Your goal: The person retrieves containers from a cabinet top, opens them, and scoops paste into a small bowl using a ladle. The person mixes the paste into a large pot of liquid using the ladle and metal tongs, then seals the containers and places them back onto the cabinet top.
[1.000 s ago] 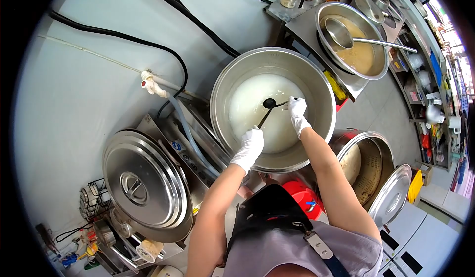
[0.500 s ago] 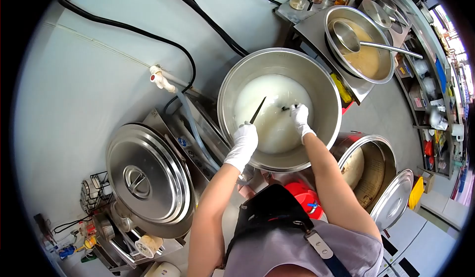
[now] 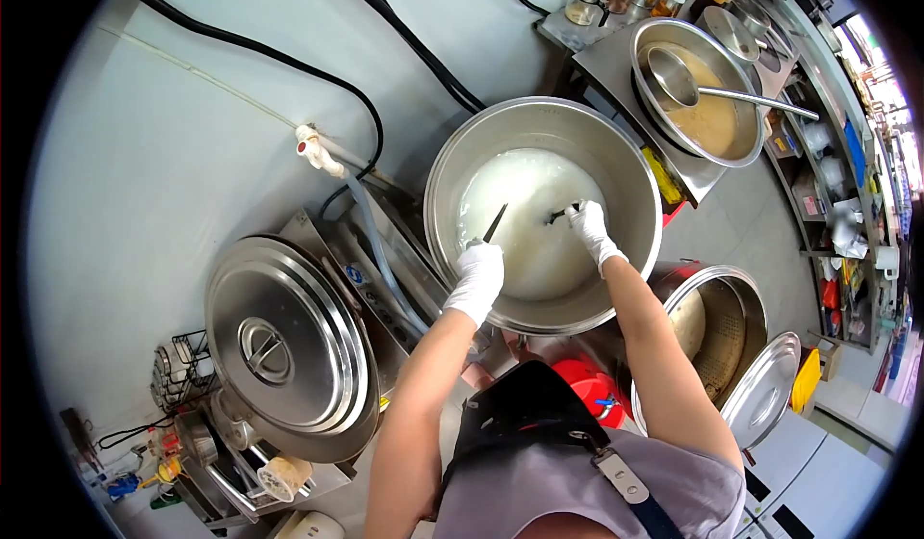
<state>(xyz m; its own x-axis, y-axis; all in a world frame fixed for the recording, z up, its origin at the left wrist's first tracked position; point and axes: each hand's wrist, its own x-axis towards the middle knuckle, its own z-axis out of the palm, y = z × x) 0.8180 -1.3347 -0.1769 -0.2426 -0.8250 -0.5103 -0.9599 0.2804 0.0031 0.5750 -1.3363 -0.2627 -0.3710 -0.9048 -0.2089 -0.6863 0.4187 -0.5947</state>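
Note:
My left hand (image 3: 479,277), in a white glove, is closed around a narrow dark pointed tool (image 3: 495,223) that looks like a knife blade. Its tip points up over a large steel pot (image 3: 633,183). Inside the pot is a cloudy white liquid (image 3: 539,265). Over the right part of that liquid, my gloved right hand (image 3: 590,229) pinches a small dark strip (image 3: 558,217). The strip's kind and the end inside the fingers cannot be made out.
A steel basin (image 3: 746,149) with tan liquid and a ladle (image 3: 674,77) stands at upper right. A lidded steel pot (image 3: 289,337) is on the left, beside a hose (image 3: 375,241). Another open pot (image 3: 741,318) and a red bucket (image 3: 582,380) sit nearby.
The dark pointed tool has dropped slightly, its tip lower and further left. My right hand has shifted a little to the right, and more of the dark strip shows.

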